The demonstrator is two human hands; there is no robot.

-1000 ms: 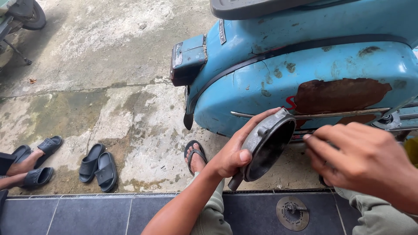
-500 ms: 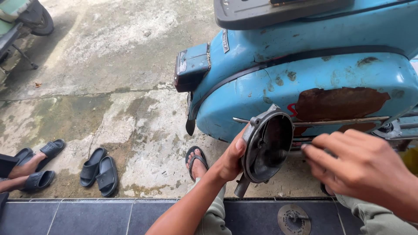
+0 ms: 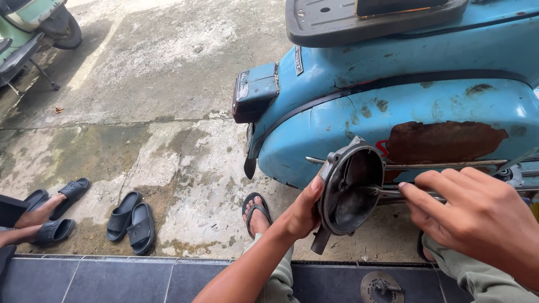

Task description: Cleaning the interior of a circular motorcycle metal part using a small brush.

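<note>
Left hand [image 3: 300, 212] grips the round grey metal housing [image 3: 349, 191] by its left rim, thumb up along the flange, open side turned toward the camera so the dark bowl interior shows. The housing sits in mid-air just in front of the blue scooter's [image 3: 393, 106] rear side panel, near the big rust patch [image 3: 443, 140] and beside the chrome trim strip [image 3: 449, 164]. Right hand [image 3: 477, 216] has its fingers pinched on a thin metal tool [image 3: 379, 192] whose tip is inside the housing's cavity; what kind of tool cannot be told. Change over the last second: the housing was lower and angled more edge-on, then rose and rotated, and the bore now faces the person more squarely. The right hand, which hovered just off the rim, has closed in, so the tool now reaches into the cavity. Judged from that, the work has gone from positioning the part to working inside it. The camera has also shifted: more of the scooter's grey seat [image 3: 370, 19] and the tail light [image 3: 255, 90] now show. Unchanged: the black sandals [image 3: 132, 221] on the wet concrete, another person's sandalled foot [image 3: 53, 205] at left, and the person's own foot in a flip-flop [image 3: 257, 213] below the housing.
</note>
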